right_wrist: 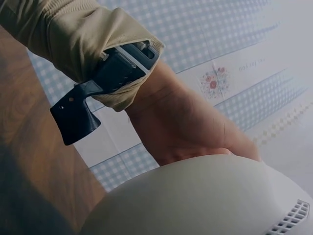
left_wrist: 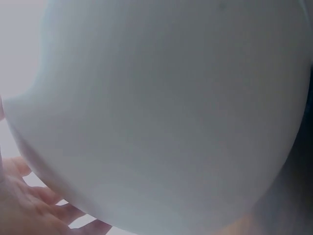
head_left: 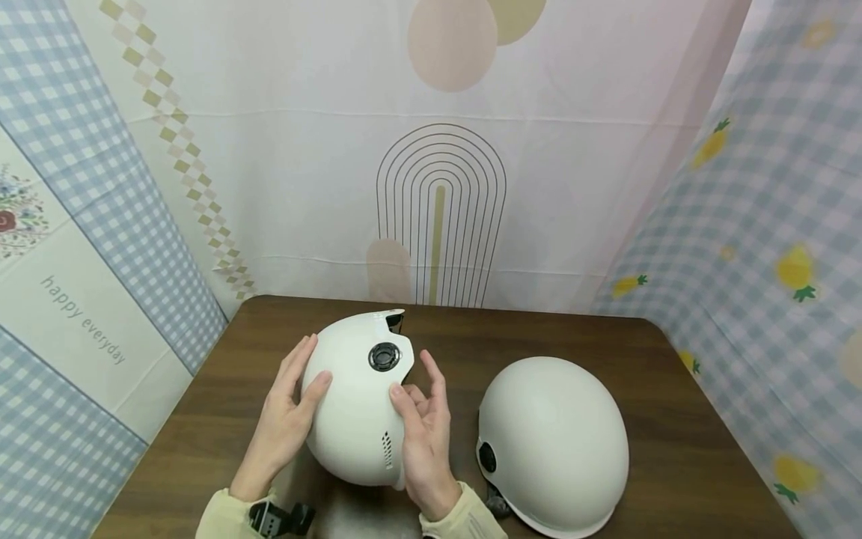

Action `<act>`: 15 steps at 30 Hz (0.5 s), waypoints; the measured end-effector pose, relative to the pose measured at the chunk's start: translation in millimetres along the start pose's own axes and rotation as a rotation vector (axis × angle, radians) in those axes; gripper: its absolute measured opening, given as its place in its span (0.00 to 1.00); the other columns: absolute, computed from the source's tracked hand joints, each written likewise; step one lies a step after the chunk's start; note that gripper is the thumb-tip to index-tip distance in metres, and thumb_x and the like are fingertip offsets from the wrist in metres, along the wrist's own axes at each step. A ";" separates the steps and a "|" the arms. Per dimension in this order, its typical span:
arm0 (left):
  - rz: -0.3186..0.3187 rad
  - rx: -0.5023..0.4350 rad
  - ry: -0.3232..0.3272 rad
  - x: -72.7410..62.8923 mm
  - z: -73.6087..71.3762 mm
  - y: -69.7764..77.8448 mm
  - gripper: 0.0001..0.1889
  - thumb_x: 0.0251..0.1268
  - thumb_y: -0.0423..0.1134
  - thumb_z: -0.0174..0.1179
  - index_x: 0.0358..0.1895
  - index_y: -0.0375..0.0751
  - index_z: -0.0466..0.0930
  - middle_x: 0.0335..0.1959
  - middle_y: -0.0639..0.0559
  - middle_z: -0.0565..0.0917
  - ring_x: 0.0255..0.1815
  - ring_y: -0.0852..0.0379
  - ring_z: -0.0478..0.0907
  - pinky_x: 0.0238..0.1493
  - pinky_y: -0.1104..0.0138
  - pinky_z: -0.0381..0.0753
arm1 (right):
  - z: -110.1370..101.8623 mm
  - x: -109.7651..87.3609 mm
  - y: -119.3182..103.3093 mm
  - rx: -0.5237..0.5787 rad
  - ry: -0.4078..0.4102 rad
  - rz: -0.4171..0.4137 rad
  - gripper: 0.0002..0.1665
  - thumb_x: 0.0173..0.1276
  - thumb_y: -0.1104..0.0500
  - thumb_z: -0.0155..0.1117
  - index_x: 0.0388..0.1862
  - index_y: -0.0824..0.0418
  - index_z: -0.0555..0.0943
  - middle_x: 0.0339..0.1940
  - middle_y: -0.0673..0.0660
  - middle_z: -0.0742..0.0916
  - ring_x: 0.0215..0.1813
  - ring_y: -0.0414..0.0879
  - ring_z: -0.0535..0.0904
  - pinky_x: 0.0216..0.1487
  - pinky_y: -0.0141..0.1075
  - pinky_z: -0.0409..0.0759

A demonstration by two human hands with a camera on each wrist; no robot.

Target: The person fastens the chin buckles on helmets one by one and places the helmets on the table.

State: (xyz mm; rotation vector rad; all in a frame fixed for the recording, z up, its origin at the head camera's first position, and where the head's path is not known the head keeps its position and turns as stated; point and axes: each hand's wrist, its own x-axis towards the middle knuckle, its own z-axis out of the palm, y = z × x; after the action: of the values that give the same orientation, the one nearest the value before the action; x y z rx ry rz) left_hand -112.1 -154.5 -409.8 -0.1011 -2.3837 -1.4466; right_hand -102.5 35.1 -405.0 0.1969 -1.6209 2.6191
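Note:
A white helmet [head_left: 357,419] with a round black side disc [head_left: 384,357] and a small vent grille [head_left: 387,449] is held tilted between both hands. My left hand [head_left: 286,423] grips its left side, thumb and fingers spread over the shell. On the other side my right hand [head_left: 427,442] holds the edge, thumb on the shell and forefinger stretched out past it. The shell [left_wrist: 166,112] fills most of the left wrist view. Across the helmet [right_wrist: 195,196] in the right wrist view, the left hand [right_wrist: 181,117] shows; its fingertips are mostly hidden.
A second white helmet [head_left: 555,442] stands to the right on the brown wooden table [head_left: 680,449], a black disc on its side. Patterned cloths [head_left: 303,187] hang behind the table and at both sides. A black wrist mount [head_left: 279,519] sits at the left cuff.

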 end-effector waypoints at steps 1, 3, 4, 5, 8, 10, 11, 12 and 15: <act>0.005 0.002 0.002 0.3 0.1 0.3 0.29 0.72 0.45 0.56 0.75 0.54 0.61 0.76 0.51 0.57 0.75 0.48 0.53 0.67 0.45 0.56 | -0.5 0.1 0.1 0.009 0.002 0.002 0.37 0.72 0.61 0.59 0.75 0.50 0.56 0.37 0.61 0.85 0.43 0.53 0.83 0.45 0.46 0.80; 0.015 0.009 0.004 0.9 0.3 0.9 0.30 0.72 0.45 0.56 0.75 0.53 0.61 0.76 0.51 0.57 0.75 0.47 0.53 0.66 0.44 0.55 | -1.6 0.4 0.3 0.031 0.009 0.006 0.36 0.72 0.61 0.59 0.75 0.50 0.57 0.38 0.61 0.85 0.43 0.53 0.83 0.45 0.45 0.80; 0.017 0.014 0.003 1.1 0.3 1.1 0.30 0.72 0.45 0.57 0.75 0.53 0.60 0.76 0.51 0.56 0.75 0.46 0.53 0.66 0.43 0.55 | -2.2 0.4 0.4 0.043 0.014 0.007 0.36 0.72 0.62 0.58 0.75 0.50 0.57 0.39 0.61 0.85 0.43 0.52 0.83 0.46 0.45 0.80; 0.019 0.017 0.001 1.3 0.3 1.3 0.31 0.71 0.45 0.57 0.75 0.53 0.60 0.76 0.51 0.56 0.75 0.46 0.53 0.66 0.42 0.55 | -2.9 0.6 0.4 0.057 0.019 0.009 0.36 0.72 0.62 0.58 0.75 0.50 0.57 0.40 0.61 0.85 0.44 0.52 0.83 0.46 0.45 0.80; 0.018 0.026 -0.007 1.9 0.2 1.7 0.32 0.71 0.46 0.57 0.75 0.53 0.59 0.76 0.52 0.55 0.75 0.44 0.52 0.65 0.39 0.55 | -4.8 1.3 0.5 0.087 0.040 0.018 0.35 0.73 0.62 0.57 0.75 0.51 0.57 0.44 0.62 0.85 0.46 0.52 0.82 0.47 0.44 0.80; 0.019 0.031 -0.013 2.1 0.3 2.0 0.32 0.71 0.46 0.57 0.76 0.53 0.58 0.76 0.52 0.55 0.75 0.44 0.52 0.64 0.37 0.55 | -6.1 2.1 0.5 0.100 0.049 0.027 0.35 0.73 0.62 0.56 0.75 0.51 0.57 0.48 0.63 0.84 0.48 0.53 0.82 0.48 0.44 0.79; 0.018 0.032 -0.016 2.2 0.4 2.2 0.33 0.71 0.47 0.58 0.76 0.54 0.58 0.76 0.52 0.55 0.75 0.43 0.52 0.64 0.37 0.56 | -6.8 2.5 0.6 0.105 0.050 0.030 0.34 0.73 0.62 0.55 0.75 0.52 0.57 0.50 0.64 0.84 0.50 0.53 0.81 0.49 0.44 0.79; 0.018 0.034 -0.019 2.3 0.5 2.3 0.33 0.70 0.47 0.58 0.76 0.54 0.58 0.76 0.52 0.55 0.75 0.43 0.52 0.63 0.36 0.56 | -7.4 2.7 0.6 0.107 0.049 0.032 0.34 0.74 0.62 0.55 0.75 0.52 0.57 0.51 0.64 0.84 0.51 0.54 0.81 0.50 0.45 0.79; 0.017 0.036 -0.027 2.8 1.1 3.0 0.33 0.70 0.47 0.58 0.76 0.55 0.58 0.76 0.52 0.54 0.75 0.42 0.53 0.63 0.35 0.56 | -9.0 3.0 0.2 0.100 0.032 0.033 0.34 0.74 0.62 0.53 0.76 0.51 0.55 0.56 0.65 0.81 0.55 0.55 0.79 0.52 0.46 0.77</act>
State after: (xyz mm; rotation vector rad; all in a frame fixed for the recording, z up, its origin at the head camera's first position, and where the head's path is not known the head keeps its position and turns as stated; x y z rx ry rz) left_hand -114.3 -152.5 -406.8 -0.1325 -2.4230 -1.4022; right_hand -106.2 43.0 -408.6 0.1329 -1.4976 2.7161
